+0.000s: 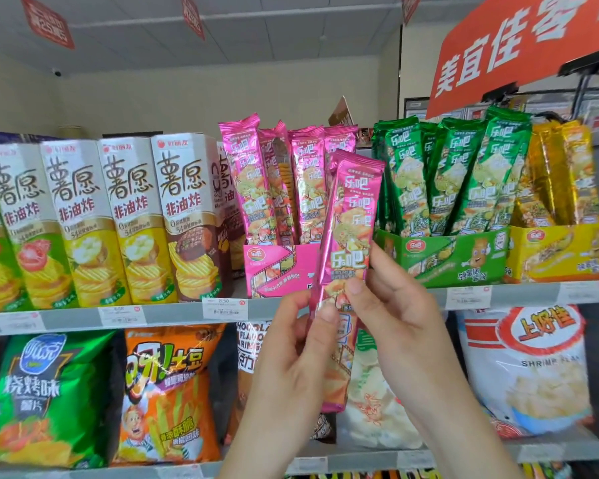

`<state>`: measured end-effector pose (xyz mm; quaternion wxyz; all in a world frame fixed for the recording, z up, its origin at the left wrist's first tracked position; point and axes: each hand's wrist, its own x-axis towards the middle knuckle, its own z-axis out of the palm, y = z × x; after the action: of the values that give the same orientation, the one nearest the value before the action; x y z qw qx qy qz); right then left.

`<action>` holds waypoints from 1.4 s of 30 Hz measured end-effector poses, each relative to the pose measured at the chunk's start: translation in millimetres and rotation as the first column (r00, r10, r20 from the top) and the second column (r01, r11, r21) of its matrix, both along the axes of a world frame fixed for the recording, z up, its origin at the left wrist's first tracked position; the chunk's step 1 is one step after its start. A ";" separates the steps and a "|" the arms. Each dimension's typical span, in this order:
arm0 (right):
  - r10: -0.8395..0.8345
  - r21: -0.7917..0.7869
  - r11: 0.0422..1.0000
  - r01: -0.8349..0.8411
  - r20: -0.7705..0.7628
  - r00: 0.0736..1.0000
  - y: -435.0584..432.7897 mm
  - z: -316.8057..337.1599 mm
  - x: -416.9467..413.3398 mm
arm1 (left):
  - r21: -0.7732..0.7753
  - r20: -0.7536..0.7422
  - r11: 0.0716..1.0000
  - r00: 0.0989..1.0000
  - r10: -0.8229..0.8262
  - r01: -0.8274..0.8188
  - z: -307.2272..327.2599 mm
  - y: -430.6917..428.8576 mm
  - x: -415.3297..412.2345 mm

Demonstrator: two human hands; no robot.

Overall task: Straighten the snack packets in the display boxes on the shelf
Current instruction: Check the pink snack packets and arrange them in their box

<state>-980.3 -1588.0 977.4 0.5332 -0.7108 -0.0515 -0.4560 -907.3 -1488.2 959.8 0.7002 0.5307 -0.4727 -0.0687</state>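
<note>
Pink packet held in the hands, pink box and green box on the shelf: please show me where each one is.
pink packet [355, 209]: head view, on the upper half of its printed front.
pink box [274, 271]: head view, on its front wall.
green box [443, 259]: head view, on its front wall.

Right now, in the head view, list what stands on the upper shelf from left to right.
The tall chip boxes → pink display box with pink packets → green display box with green packets → yellow display box with gold packets.
</note>
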 end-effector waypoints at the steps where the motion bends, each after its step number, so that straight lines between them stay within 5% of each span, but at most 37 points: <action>1: -0.012 -0.003 1.000 0.012 -0.011 1.000 0.5 -2.0 0.3 | -0.013 0.020 1.000 1.000 0.006 -0.006 0.1 -2.3 2.2; 6: -0.006 0.027 1.000 0.007 -0.068 0.998 9.7 -21.6 0.8 | -0.087 0.080 0.989 0.989 0.128 -0.121 11.6 -11.4 -0.1; 9: 0.005 0.024 1.000 -0.001 -0.161 0.987 24.5 -34.3 4.0 | -0.085 -0.069 0.985 0.987 0.145 -0.151 24.7 -14.5 -6.5; 15: -0.257 -0.217 0.953 0.213 -0.202 0.945 34.3 -64.4 1.1 | -0.167 -0.162 0.973 0.978 0.134 -0.161 71.2 -15.5 6.4; 32: -0.314 -0.223 0.935 0.277 -0.155 0.936 17.1 -77.0 -5.3 | -0.216 -0.388 0.957 0.882 -0.266 0.194 100.4 -29.0 22.6; 37: -0.291 -0.174 0.949 0.263 -0.162 0.943 12.3 -77.2 -6.2 | -0.298 -0.283 0.944 0.931 -0.230 0.142 97.0 -31.7 22.1; 42: -0.514 -0.415 0.817 0.400 -0.209 0.832 3.2 -56.2 -9.4 | -0.322 -0.088 0.943 0.988 -0.124 0.090 96.9 -34.9 18.2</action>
<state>-989.8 -1584.8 921.2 0.2704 -0.8486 0.1262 -0.4369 -889.1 -1523.2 1056.8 0.7958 0.3805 -0.4676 -0.0581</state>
